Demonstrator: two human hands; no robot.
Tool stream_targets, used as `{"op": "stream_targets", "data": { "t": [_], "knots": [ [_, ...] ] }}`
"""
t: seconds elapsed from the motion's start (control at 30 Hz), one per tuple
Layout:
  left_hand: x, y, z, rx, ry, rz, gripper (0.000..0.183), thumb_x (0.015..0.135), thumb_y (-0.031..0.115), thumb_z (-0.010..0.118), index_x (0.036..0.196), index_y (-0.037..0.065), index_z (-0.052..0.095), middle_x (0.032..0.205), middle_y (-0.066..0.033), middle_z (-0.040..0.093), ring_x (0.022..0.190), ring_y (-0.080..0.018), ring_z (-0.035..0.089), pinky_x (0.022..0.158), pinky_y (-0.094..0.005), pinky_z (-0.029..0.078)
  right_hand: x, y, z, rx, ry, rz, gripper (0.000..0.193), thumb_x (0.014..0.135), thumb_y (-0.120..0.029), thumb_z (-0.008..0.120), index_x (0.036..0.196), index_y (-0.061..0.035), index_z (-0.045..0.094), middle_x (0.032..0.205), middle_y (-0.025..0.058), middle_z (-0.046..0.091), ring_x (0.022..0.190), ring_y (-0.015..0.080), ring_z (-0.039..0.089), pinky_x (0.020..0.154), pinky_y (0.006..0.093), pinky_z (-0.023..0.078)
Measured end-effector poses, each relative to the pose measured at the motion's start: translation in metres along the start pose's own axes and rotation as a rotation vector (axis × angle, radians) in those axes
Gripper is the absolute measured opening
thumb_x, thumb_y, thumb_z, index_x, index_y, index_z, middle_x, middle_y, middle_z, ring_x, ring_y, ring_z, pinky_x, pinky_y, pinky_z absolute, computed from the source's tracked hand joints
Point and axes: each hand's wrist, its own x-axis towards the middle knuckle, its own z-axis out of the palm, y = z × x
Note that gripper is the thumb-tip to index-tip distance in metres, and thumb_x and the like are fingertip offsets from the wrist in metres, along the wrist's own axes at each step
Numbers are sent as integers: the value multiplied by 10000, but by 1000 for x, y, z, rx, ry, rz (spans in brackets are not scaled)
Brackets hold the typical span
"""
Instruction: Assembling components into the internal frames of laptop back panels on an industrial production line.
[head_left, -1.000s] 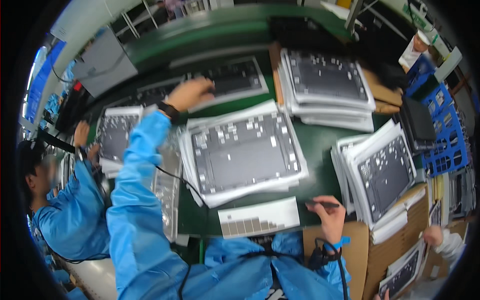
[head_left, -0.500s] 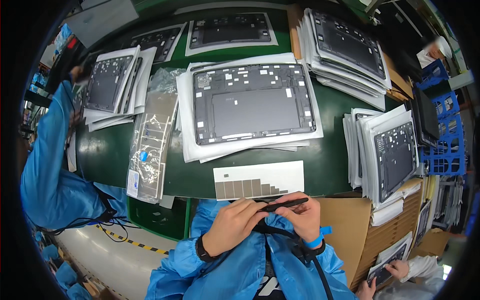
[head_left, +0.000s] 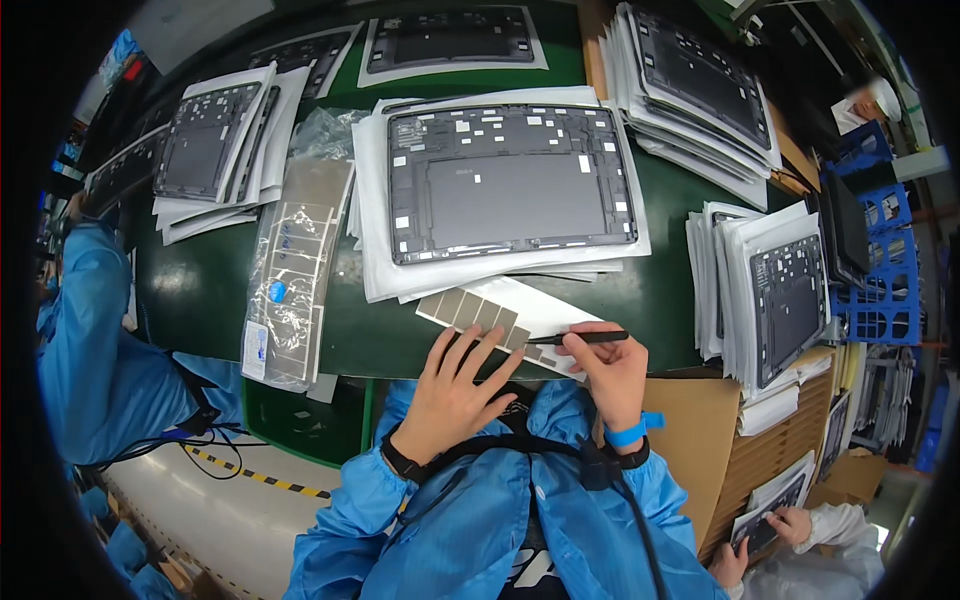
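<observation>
Right-hand grip: my right hand, at 4 o'clock of the sticker sheet, is closed in a pinch around black tweezers, held low like a pen, presumably for fine control at the point.
Tweezer tips: pointing to 9 o'clock, over the smaller pieces; whether they touch or pinch one, I cannot tell.
Left-hand grip: my left hand, at 7 o'clock, is open, palm down, grasping nothing; its spread fingertips rest on the sheet, I judge to keep it from sliding.
Sticker sheet: at the green table's near edge, slanting from 10 to 4 o'clock, likely angled to suit the right hand. Smooth white backing, thin and flat.
Grey-brown rectangles: matt, in a stepped row, larger toward 10 o'clock, smaller toward 4.
Tablet-like housing: at 12 o'clock, flat, inner side up; dark grey, rounded corners, small white patches. White sheets beneath probably guard it from scratches.
Clear bag: between 9 and 10 o'clock, crinkled glossy plastic around similar grey-brown pieces; a round blue dot on it.
Housing stacks: left stack at 10 o'clock, far stack at 1, right stack at 3; white sheets layered in, seemingly as padding.
Cardboard: 4 o'clock, plain brown, beside my right sleeve.
</observation>
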Motion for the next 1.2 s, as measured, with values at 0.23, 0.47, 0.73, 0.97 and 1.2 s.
{"op": "stream_targets", "data": {
  "t": [0.23,0.47,0.73,0.97,1.2],
  "knots": [
    [-7,11,9,16,-76,37,599,803,403,723,1360,235,584,1371,-117,511,1207,-306,498,1070,-477,371,-3,-6,8,-13,99,-27,195,887,-68,736,1036,30,657,882,96,719,796,167,724,560,210,479],
    [2,11,10,20,-63,19,633,792,429,724,1384,269,566,1432,-167,452,1211,-332,484,1069,-473,365,-15,-5,3,-7,167,-6,204,879,-59,743,1042,32,659,890,112,720,806,176,726,594,219,489],
    [2,21,8,52,-131,-69,733,770,450,749,1437,265,507,1561,-149,328,1405,-416,321,1115,-553,300,-9,-3,15,12,154,35,206,881,-70,743,1045,22,660,886,97,723,794,162,725,580,202,478],
    [3,11,8,-5,-167,-25,737,762,439,758,1433,260,511,1573,-143,317,1425,-446,277,1144,-569,266,-6,1,16,9,150,32,215,871,-87,759,1036,17,667,891,88,723,789,152,724,570,196,468],
    [0,7,12,-27,-145,-14,735,757,407,762,1431,255,513,1573,-150,316,1426,-447,276,1137,-561,269,-4,8,25,-21,184,6,203,860,-70,766,1012,38,686,850,87,722,763,155,718,647,232,535]
  ]
}}
